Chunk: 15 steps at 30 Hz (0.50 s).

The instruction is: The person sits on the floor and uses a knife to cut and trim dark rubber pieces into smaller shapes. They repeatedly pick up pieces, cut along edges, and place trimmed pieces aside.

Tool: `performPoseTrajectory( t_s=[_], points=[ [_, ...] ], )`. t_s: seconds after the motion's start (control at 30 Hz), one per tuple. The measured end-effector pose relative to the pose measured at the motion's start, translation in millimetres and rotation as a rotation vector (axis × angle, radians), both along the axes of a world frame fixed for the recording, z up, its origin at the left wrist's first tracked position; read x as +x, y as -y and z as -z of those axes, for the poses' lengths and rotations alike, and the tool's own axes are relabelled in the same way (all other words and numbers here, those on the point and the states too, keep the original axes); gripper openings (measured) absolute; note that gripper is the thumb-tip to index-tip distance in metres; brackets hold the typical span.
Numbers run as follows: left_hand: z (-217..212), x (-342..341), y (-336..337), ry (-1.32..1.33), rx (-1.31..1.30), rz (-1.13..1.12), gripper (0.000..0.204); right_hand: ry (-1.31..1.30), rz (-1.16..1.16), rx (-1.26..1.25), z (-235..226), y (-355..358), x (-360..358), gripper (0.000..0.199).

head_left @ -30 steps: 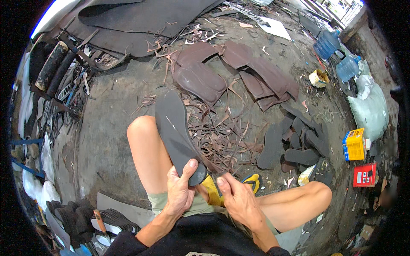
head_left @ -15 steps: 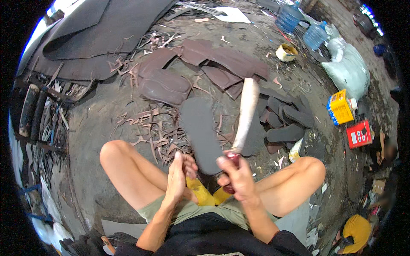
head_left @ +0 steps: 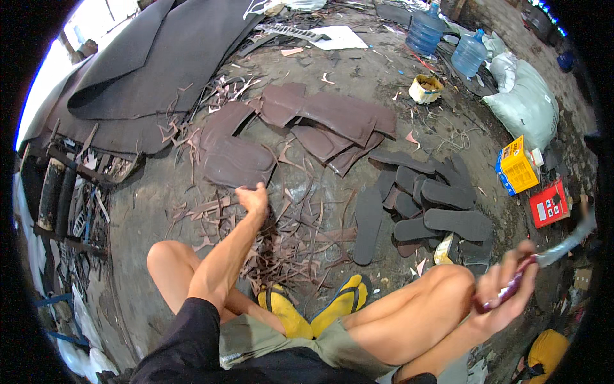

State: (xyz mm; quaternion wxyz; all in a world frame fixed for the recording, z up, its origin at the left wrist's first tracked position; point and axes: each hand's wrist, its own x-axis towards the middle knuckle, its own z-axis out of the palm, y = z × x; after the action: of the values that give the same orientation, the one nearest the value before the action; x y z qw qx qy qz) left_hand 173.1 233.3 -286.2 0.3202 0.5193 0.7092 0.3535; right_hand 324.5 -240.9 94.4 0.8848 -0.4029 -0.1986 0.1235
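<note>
Yellow lettered box [head_left: 517, 168], right hand [head_left: 504, 287] round knife [head_left: 563, 249], left hand [head_left: 254, 200] at brown sheet [head_left: 238, 160], hold unclear

I watch through one fisheye lens on the wearer's head, looking down and forward: the wearer's bare bent knees [head_left: 448, 286] sit close below, the dark-grey littered floor [head_left: 147, 211] spreads farther out.

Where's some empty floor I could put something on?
Mostly bare floor lies between the dark frame and scraps, beyond the left knee. Another patch, with few bits, lies beyond the brown sheets, left of the tub. It's crowded among the scraps and soles.
</note>
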Motion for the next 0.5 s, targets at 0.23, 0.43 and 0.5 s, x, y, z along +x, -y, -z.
performPoseTrajectory(
  t_s=[0.23, 0.43, 0.5],
  points=[
    [26.3, -10.1, -77.8, 0.22, -0.422, -0.316, 0.076, -0.087, 0.25, 0.0, 51.8, -70.9, 126.9, 0.026],
    [-4.5, -18.1, -109.0, 0.699, -0.549, -0.046, 0.039, -0.07, 0.039, -0.036, 41.4, -118.3, 155.4, 0.026],
    [-40.4, -20.3, -107.3, 0.792, -0.551, 0.081, 0.038, 0.062, -0.006, -0.106, 8.4, -120.7, 156.6, 0.026]
  ],
)
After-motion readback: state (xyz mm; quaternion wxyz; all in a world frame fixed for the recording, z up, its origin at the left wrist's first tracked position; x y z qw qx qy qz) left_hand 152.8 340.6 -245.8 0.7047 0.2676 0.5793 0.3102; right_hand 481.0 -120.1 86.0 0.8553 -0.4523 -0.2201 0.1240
